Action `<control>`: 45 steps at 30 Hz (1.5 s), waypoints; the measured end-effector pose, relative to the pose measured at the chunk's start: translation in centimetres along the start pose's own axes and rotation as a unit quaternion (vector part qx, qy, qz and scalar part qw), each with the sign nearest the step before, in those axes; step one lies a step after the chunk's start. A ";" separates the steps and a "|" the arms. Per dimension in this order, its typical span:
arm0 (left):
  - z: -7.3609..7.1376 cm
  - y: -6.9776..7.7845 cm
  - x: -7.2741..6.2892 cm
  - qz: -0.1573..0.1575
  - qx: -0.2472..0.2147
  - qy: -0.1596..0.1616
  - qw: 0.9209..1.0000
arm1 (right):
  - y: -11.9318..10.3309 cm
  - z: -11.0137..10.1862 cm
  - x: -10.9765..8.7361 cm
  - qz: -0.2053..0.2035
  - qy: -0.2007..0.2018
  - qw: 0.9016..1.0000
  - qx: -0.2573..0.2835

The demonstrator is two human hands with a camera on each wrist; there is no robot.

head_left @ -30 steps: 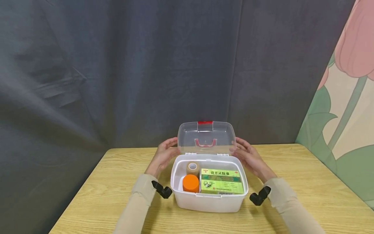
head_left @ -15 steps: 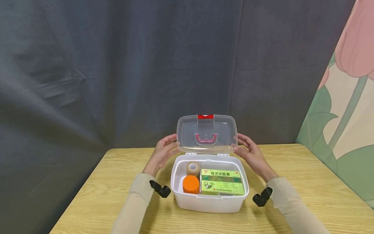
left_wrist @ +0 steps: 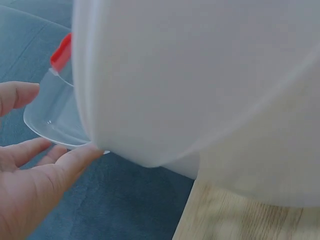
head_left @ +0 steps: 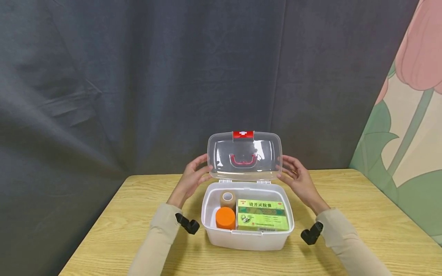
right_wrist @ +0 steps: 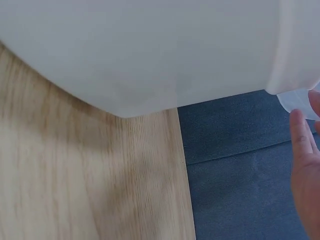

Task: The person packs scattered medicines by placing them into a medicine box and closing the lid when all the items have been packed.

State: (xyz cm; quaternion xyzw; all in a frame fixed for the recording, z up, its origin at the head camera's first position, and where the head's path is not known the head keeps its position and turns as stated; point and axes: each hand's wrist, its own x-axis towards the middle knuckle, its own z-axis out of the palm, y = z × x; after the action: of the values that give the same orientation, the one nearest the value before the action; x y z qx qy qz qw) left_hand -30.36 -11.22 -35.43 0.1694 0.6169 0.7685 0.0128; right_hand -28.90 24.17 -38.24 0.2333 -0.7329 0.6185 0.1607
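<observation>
A white plastic first-aid box [head_left: 246, 240] stands on the table, its clear lid [head_left: 224, 147] tilted up and back on its hinges. The lid carries a red latch with a white cross and a red handle. My left hand [head_left: 191, 177] pinches the lid's left edge, thumb in front and fingers behind. On the opposite edge, my right hand [head_left: 301, 182] holds the lid likewise. Inside the box lie a tan bandage roll [head_left: 222, 200], an orange-capped container [head_left: 225, 218] and a green medicine carton [head_left: 262, 215]. The wrist views show fingertips at the lid [left_wrist: 52, 112] edge beside the box wall.
The wooden table [head_left: 131, 226] ends just behind the box. A dark curtain [head_left: 172, 84] hangs behind it. At the right rises a wall [head_left: 411, 153] painted with flowers. Each sleeve has a black camera mount at the wrist.
The lid has swung further upright, its latch edge rising in the head view. Both hands have risen slightly with it and moved a little apart. The box and its contents stay in place.
</observation>
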 end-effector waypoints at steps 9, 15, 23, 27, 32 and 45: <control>0.1 0.3 -0.6 0.021 0.000 -0.012 1.000 | -0.2 0.0 -0.3 -0.030 0.008 0.999 0.009; 0.5 0.6 -0.9 0.030 0.002 -0.013 0.999 | -1.1 -0.1 -0.4 -0.023 -0.005 0.998 0.057; 1.2 0.9 -1.3 0.036 -0.005 0.001 0.999 | -2.9 0.2 -0.4 0.012 -0.017 0.995 0.095; 1.7 1.4 -1.4 0.020 -0.017 0.017 1.000 | -3.8 0.5 -0.4 0.035 -0.013 0.993 0.108; 2.0 1.9 -1.4 0.009 -0.012 0.018 1.000 | -4.5 0.6 -0.2 0.057 0.002 0.992 0.111; 2.2 2.6 -1.3 0.002 0.011 0.012 1.000 | -5.7 0.1 0.1 0.060 -0.009 0.992 0.114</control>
State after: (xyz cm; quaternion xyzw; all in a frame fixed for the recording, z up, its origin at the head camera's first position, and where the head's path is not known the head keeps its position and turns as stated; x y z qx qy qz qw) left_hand -28.02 -10.11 -32.84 0.1617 0.6251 0.7636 0.0021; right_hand -25.88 23.33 -33.50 0.2112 -0.6720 0.7043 0.0885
